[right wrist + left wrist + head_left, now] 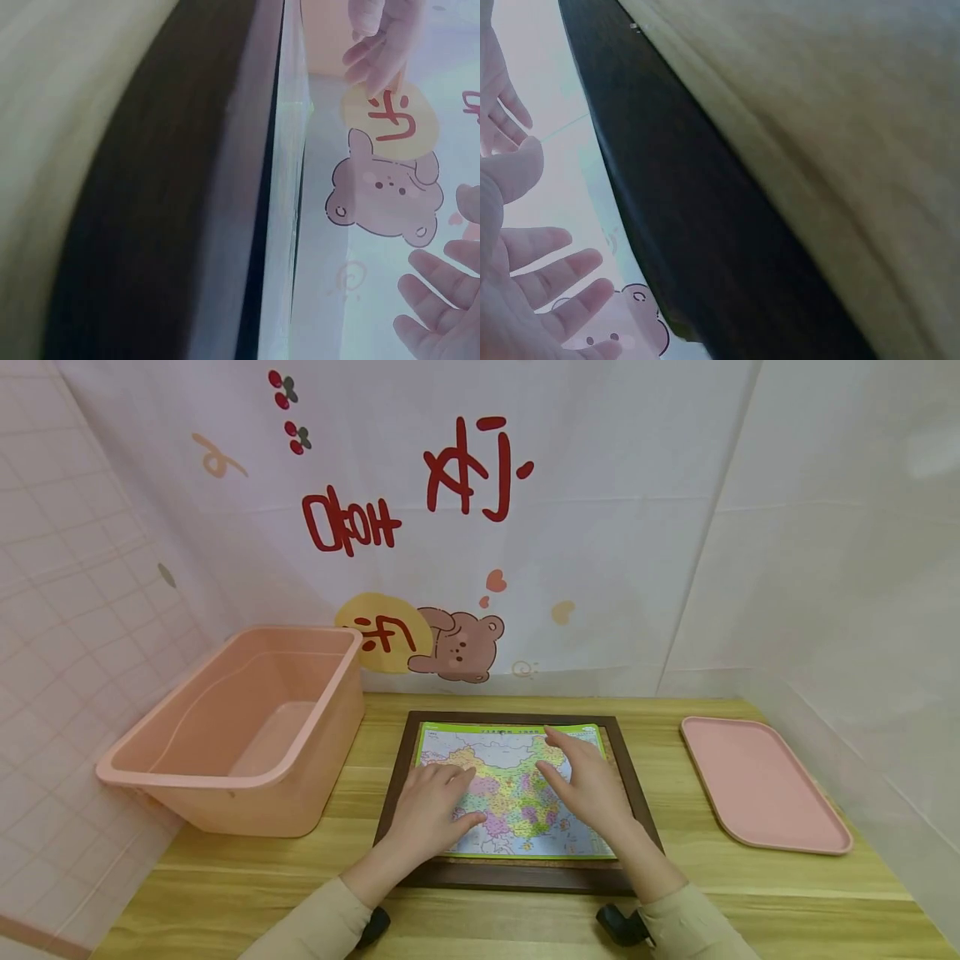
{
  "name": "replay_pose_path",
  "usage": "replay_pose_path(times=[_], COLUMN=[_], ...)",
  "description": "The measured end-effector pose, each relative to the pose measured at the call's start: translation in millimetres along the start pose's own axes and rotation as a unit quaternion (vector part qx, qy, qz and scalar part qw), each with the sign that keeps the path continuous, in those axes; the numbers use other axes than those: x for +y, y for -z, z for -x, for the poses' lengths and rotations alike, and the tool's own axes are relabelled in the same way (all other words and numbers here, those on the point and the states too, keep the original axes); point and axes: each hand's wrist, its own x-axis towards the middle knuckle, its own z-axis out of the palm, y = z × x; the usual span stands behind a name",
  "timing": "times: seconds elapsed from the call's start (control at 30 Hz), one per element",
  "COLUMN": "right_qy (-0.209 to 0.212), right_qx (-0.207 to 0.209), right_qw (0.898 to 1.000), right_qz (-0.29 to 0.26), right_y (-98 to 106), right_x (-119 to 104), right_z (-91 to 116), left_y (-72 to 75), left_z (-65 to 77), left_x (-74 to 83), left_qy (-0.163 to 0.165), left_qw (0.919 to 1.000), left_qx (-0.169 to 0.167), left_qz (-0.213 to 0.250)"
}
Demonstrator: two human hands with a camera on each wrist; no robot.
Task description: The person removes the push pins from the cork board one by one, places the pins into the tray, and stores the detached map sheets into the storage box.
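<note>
A colourful printed map (504,793) with a green edge lies inside a dark brown picture frame (517,878) on the table. Over the map's left part is my left hand (433,806), palm down, fingers spread and loosely bent. My right hand (588,781) is over the right part, its thumb and fingers apart. Neither hand holds anything. In the left wrist view the left hand (532,292) appears raised above the frame's dark border (667,165). The right wrist view likewise shows the right hand (442,307) off the surface, with the left hand (390,45) beyond.
To the left stands a deep pink plastic basin (315,777). A flat pink tray (772,785) lies on the right side of the wooden table (495,927). Behind the table hangs a white sheet (615,568) printed with a bear and red characters.
</note>
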Motion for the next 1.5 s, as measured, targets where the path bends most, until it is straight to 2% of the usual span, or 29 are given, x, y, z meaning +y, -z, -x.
replay_pose_path(times=[0.23, 0.5, 0.9, 1.27, 1.5], right_qy=[-0.003, -0.029, -0.043, -0.046, -0.051], right_qx=[0.01, 0.002, -0.001, -0.01, -0.014], right_qw=[0.999, 0.997, 0.996, 0.996, 0.995], right_qz=[-0.034, -0.068, -0.079, -0.079, -0.089], right_y=[-7.5, -12.5, -17.2, -12.6, -11.2], right_x=[-3.1, -8.8, -7.4, -7.7, -5.8], right_z=[-8.1, -12.6, -18.7, -26.8, -33.0], left_y=[-1.8, -2.0, -1.2, -1.1, -3.0], left_z=[-1.2, 0.5, -0.4, 0.7, 0.0], left_x=[1.9, 4.2, 9.5, 10.8, 11.1], left_qy=[0.012, 0.024, 0.05, 0.054, 0.045], left_qw=[0.9994, 0.9978, 0.9918, 0.9892, 0.9912], left_qx=[-0.032, -0.062, -0.117, -0.13, -0.119], left_qz=[0.002, 0.007, 0.016, 0.04, 0.036])
